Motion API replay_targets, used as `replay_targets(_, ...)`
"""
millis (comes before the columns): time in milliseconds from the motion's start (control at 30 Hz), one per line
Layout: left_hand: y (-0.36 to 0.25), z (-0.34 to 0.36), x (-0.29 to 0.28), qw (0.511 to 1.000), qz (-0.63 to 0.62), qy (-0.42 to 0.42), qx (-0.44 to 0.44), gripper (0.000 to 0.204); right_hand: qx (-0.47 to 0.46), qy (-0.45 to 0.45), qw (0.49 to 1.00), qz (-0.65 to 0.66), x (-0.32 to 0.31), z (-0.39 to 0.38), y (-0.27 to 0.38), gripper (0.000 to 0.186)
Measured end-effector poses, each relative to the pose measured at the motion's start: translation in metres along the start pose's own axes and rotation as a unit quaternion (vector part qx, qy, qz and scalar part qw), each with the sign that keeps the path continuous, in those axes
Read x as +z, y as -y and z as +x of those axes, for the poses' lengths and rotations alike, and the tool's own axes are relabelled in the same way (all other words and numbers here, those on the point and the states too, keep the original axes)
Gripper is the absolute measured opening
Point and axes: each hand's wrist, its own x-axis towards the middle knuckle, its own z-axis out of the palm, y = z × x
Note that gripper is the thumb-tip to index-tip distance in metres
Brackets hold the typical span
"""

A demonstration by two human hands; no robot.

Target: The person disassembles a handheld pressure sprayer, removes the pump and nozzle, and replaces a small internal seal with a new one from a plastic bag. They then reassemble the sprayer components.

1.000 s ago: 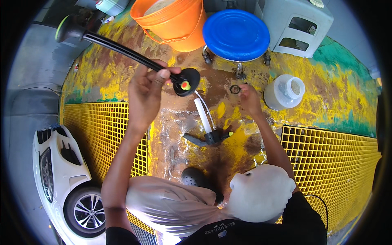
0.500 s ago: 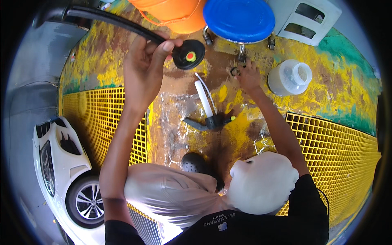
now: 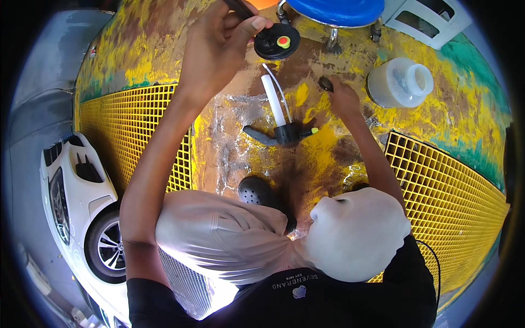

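My left hand (image 3: 221, 46) is closed round a black rod (image 3: 236, 7). At the rod's end is a flat black disc (image 3: 267, 50) with a small red, yellow and green piece on it. My right hand (image 3: 343, 97) reaches low over the floor, its fingers closed on a small dark ring (image 3: 325, 83). Between my arms lies a black pump sprayer head (image 3: 286, 134) with a white cylinder (image 3: 273, 101) and a thin white tube beside it. To the right of my right hand stands a wide-mouthed translucent plastic bottle (image 3: 391, 85), its mouth uncovered.
Ahead are a blue round stool (image 3: 336, 10) on casters, part of an orange bucket (image 3: 263, 3) and a grey plastic crate (image 3: 424, 24). Yellow gratings (image 3: 131, 126) flank the worn painted floor. A white car (image 3: 82, 191) stands at left. My dark clog (image 3: 254, 191) is below the sprayer head.
The view has shifted, so the floor things sit higher and the stool and bucket are cut off more. My right hand has drawn back from the stool's foot with the dark ring.
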Motion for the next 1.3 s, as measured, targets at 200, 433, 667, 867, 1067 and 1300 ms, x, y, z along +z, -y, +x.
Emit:
replay_targets(200,-0.003,0.001,0.004,0.998,0.033,0.002,-0.051,0.02,-0.079,-0.051,0.992,-0.087,-0.02,-0.068,0.005,0.062)
replay_targets(433,-0.014,0.005,0.015,0.994,0.074,0.005,-0.078,0.019,-0.23,0.082,0.951,0.187,0.014,-0.088,0.033,0.042)
replay_targets(667,0.0,-0.001,-0.001,0.999,0.017,0.01,0.028,0.016,-0.167,0.173,0.895,0.375,-0.014,-0.055,0.051,0.023)
replay_targets(867,0.01,0.002,-0.017,0.999,0.015,0.028,0.039,0.015,-0.18,0.152,0.868,0.437,-0.087,-0.021,0.073,0.019)
replay_targets(1067,0.01,0.001,-0.009,0.995,-0.047,0.043,0.071,0.013,-0.24,0.132,0.828,0.49,-0.144,-0.004,0.084,0.027)
replay_targets(1300,-0.002,-0.004,0.002,0.996,-0.083,0.028,0.008,0.009,-0.287,0.132,0.814,0.488,-0.191,0.004,0.103,0.027)
